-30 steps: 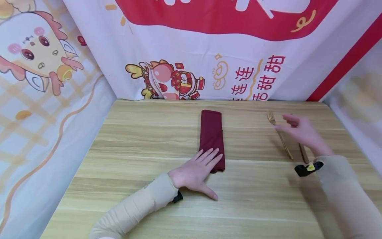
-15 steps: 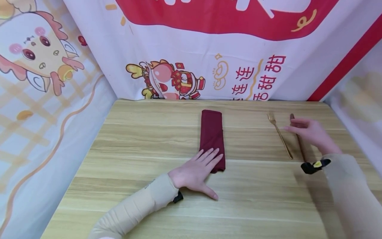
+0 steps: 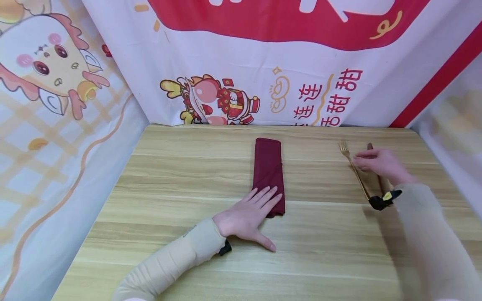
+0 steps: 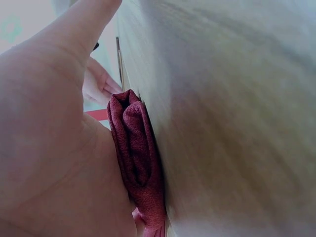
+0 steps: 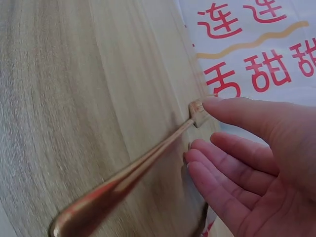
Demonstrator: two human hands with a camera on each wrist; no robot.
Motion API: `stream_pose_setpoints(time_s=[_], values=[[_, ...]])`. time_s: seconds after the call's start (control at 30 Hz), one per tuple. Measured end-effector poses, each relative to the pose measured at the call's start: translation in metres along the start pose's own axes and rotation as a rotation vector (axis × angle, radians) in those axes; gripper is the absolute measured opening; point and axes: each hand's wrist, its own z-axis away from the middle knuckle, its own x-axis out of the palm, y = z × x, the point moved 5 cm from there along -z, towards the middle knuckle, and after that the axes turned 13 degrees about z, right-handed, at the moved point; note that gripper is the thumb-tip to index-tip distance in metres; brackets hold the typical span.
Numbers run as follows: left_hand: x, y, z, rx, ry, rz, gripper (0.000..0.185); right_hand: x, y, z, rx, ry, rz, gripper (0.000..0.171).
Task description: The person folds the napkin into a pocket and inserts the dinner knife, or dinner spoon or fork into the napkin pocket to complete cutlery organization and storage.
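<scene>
My left hand [image 3: 246,217] lies with fingers spread on the near end of a folded dark red cloth napkin [image 3: 267,163]. In the left wrist view the napkin's layered end [image 4: 136,143] shows between the palm and the table. My right hand [image 3: 382,164] hovers at a gold fork [image 3: 359,177], thumb and fingers apart on either side of it. From the right wrist, the thumb overlaps the fork's head [image 5: 198,112], while the handle runs toward the camera. A knife [image 3: 370,146] lies just right of the fork, mostly hidden under the right hand.
The wood-grain table [image 3: 180,175] ends at a white and red printed cloth [image 3: 233,54] hanging behind it. Another printed cloth [image 3: 56,138] hangs along the left, and a pale one [image 3: 452,121] stands at the right.
My right hand first shifted right over the knife, then came back left and lower beside the fork, its fingers drawing closer together. The left hand and napkin stay in place.
</scene>
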Motion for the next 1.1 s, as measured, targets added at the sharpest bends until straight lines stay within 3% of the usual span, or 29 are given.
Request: stream_pose_setpoints(time_s=[0.33,0.7,0.83,0.97,1.1], values=[[-0.002,0.001,-0.001,0.017,0.009,0.010,0.131,0.013,-0.003,-0.013,0.075,0.014,-0.076,0.048],[-0.002,0.000,-0.001,0.012,0.007,0.007,0.131,0.019,-0.006,-0.013,0.104,-0.005,-0.116,0.046],[-0.004,0.002,-0.001,0.005,0.006,0.046,0.128,0.019,-0.010,-0.009,0.078,0.011,-0.184,0.051],[-0.013,0.004,-0.006,0.025,0.071,0.148,0.118,0.017,-0.023,-0.001,0.029,0.020,-0.331,0.055],[-0.027,0.005,-0.017,0.051,0.187,0.286,0.102,0.014,-0.046,0.009,-0.008,0.031,-0.491,0.052]])
